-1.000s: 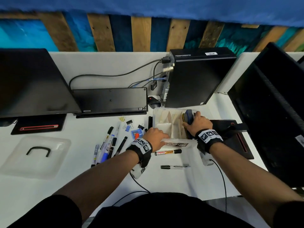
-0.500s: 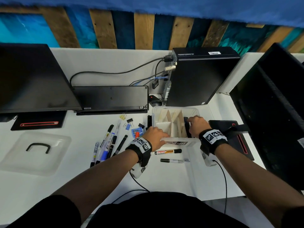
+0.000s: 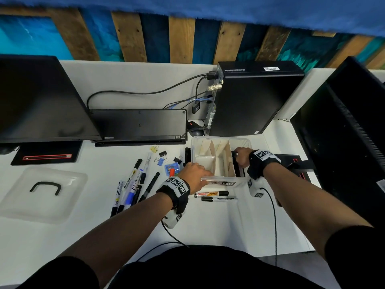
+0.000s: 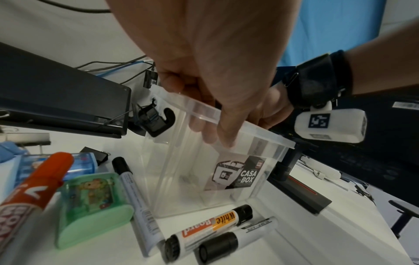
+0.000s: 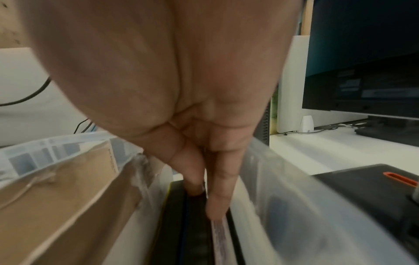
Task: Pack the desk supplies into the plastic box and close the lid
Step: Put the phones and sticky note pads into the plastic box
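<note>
The clear plastic box [image 3: 245,142] stands open in front of the computer tower, with cardboard dividers inside. My left hand [image 3: 193,174] grips its near left rim, fingers inside and thumb outside [image 4: 226,107]. My right hand [image 3: 242,158] reaches into the rightmost compartment. There its straight fingers [image 5: 217,188] press on the top edge of a flat dark item [image 5: 195,224] standing against the box wall [image 5: 283,188]. A whiteboard marker [image 3: 211,193] and a black marker [image 3: 218,199] lie in front of the box. Several pens [image 3: 133,184], binder clips [image 3: 162,156] and small sharpeners [image 4: 93,202] lie to its left. The lid [image 3: 41,195] rests far left.
A monitor [image 3: 41,101] and an upturned keyboard [image 3: 139,126] stand at the back left. The black computer tower [image 3: 254,99] with its cables is just behind the box. A second monitor [image 3: 350,142] and its base close off the right.
The dark item stood above the rim in my right hand's grip a second ago. It now sits low in the right compartment under straight fingers. My left hand kept hold of the rim.
</note>
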Action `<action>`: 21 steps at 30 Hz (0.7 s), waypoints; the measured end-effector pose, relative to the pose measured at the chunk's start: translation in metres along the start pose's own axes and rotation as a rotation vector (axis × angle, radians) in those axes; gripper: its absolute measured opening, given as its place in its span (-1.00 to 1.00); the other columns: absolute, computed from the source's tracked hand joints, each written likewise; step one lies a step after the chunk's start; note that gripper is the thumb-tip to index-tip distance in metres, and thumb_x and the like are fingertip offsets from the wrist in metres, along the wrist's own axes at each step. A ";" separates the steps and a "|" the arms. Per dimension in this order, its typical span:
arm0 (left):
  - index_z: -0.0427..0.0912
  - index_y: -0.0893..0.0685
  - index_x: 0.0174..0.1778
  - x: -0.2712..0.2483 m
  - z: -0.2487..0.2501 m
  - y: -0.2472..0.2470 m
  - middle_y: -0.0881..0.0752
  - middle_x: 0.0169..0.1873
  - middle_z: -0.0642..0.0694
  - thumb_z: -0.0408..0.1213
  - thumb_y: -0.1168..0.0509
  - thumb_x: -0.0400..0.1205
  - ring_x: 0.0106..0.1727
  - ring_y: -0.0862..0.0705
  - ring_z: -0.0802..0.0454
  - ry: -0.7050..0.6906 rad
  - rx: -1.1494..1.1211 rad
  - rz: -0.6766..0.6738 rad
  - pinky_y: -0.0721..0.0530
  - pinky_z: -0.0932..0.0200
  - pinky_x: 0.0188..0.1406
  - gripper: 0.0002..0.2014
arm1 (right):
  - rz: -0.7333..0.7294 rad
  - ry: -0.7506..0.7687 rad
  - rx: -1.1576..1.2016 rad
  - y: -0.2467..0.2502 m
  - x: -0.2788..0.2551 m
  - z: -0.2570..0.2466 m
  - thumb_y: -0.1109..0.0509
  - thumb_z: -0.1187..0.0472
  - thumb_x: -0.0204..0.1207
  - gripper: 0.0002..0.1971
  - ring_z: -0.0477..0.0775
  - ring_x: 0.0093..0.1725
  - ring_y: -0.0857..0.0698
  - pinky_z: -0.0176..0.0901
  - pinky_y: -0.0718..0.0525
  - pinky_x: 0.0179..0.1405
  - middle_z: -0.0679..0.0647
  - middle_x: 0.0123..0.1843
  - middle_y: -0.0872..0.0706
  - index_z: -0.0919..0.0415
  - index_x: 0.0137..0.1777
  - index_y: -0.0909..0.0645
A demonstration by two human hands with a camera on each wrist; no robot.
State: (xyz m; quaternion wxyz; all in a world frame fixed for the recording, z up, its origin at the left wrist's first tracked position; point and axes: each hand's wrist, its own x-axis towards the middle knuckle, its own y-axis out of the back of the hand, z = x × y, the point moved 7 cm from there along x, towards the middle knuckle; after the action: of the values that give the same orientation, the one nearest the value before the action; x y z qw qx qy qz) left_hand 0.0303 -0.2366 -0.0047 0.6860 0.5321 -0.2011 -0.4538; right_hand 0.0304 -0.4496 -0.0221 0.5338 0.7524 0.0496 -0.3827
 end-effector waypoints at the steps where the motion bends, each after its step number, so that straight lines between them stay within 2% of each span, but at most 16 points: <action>1: 0.11 -0.56 0.43 0.000 0.000 0.000 -0.70 0.18 -0.09 -0.04 -0.18 0.70 0.29 -0.53 -0.14 0.002 0.007 0.000 -0.34 -0.03 0.41 -0.64 | -0.029 0.009 0.005 0.000 0.000 -0.001 -0.17 0.22 0.50 -0.61 0.28 0.12 -0.76 0.15 -0.74 0.18 0.25 0.23 -0.75 0.23 0.29 -0.61; 3: 0.11 -0.55 0.44 -0.001 0.001 0.000 -0.70 0.18 -0.11 -0.04 -0.16 0.71 0.29 -0.52 -0.16 0.000 0.030 -0.004 -0.35 -0.03 0.40 -0.64 | -0.069 0.013 -0.011 0.001 -0.001 -0.002 -0.17 0.27 0.49 -0.64 0.26 0.04 -0.79 0.15 -0.78 0.10 0.24 0.13 -0.79 0.26 0.19 -0.67; 9: 0.08 -0.54 0.47 0.000 0.009 0.004 -0.70 0.19 -0.19 -0.04 -0.13 0.73 0.29 -0.56 -0.22 -0.008 0.125 -0.078 -0.42 -0.05 0.38 -0.62 | -0.097 0.053 -0.071 -0.006 -0.005 -0.003 -0.16 0.20 0.56 -0.67 0.19 0.00 -0.80 0.08 -0.79 0.08 0.19 0.11 -0.80 0.18 0.22 -0.66; 11: 0.08 -0.56 0.45 0.000 0.009 0.007 -0.71 0.16 -0.20 -0.03 -0.13 0.72 0.27 -0.57 -0.22 -0.008 0.125 -0.084 -0.46 -0.05 0.36 -0.63 | -0.107 0.064 -0.097 -0.006 -0.006 -0.004 -0.15 0.18 0.58 -0.64 0.20 0.07 -0.77 0.07 -0.75 0.13 0.18 0.19 -0.78 0.16 0.29 -0.63; 13: 0.08 -0.60 0.41 0.003 0.009 0.009 -0.72 0.12 -0.21 -0.04 -0.15 0.71 0.24 -0.59 -0.23 -0.007 0.113 -0.069 -0.50 -0.04 0.32 -0.64 | -0.090 0.083 -0.137 -0.006 -0.008 -0.006 -0.13 0.16 0.56 -0.58 0.24 0.24 -0.70 0.09 -0.65 0.28 0.19 0.33 -0.71 0.16 0.37 -0.58; 16: 0.08 -0.61 0.40 0.012 0.008 0.008 -0.71 0.11 -0.20 -0.06 -0.20 0.69 0.23 -0.59 -0.23 -0.002 0.095 -0.064 -0.48 -0.02 0.29 -0.65 | -0.062 0.083 -0.142 -0.007 -0.016 -0.004 -0.14 0.14 0.48 -0.45 0.32 0.41 -0.57 0.15 -0.51 0.43 0.15 0.47 -0.59 0.10 0.52 -0.40; 18: 0.08 -0.58 0.43 0.015 0.005 0.009 -0.68 0.19 -0.16 -0.08 -0.27 0.65 0.30 -0.56 -0.18 -0.004 0.004 -0.022 -0.46 -0.02 0.36 -0.61 | 0.007 0.073 -0.062 -0.005 -0.021 0.000 -0.16 0.25 0.53 -0.48 0.34 0.40 -0.57 0.14 -0.54 0.40 0.20 0.47 -0.58 0.18 0.53 -0.33; 19: 0.08 -0.56 0.44 0.012 0.003 0.011 -0.65 0.25 -0.12 -0.10 -0.31 0.63 0.35 -0.52 -0.13 -0.014 -0.069 0.013 -0.44 -0.01 0.42 -0.57 | 0.079 0.066 0.008 0.001 -0.025 0.003 -0.18 0.31 0.55 -0.48 0.34 0.41 -0.57 0.11 -0.55 0.40 0.25 0.47 -0.58 0.21 0.54 -0.32; 21: 0.06 -0.53 0.47 0.000 -0.003 0.022 -0.56 0.36 -0.04 -0.13 -0.37 0.59 0.42 -0.43 -0.02 -0.028 -0.185 0.120 -0.36 0.02 0.54 -0.51 | 0.295 0.056 0.287 0.014 -0.040 0.012 -0.24 0.41 0.55 -0.44 0.27 0.44 -0.57 -0.01 -0.54 0.43 0.23 0.48 -0.58 0.21 0.58 -0.36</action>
State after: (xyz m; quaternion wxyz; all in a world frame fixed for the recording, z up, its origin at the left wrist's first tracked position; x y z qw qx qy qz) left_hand 0.0415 -0.2346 0.0138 0.7552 0.4469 -0.1996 -0.4360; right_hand 0.0029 -0.4528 0.0123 0.4700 0.8301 -0.1013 -0.2824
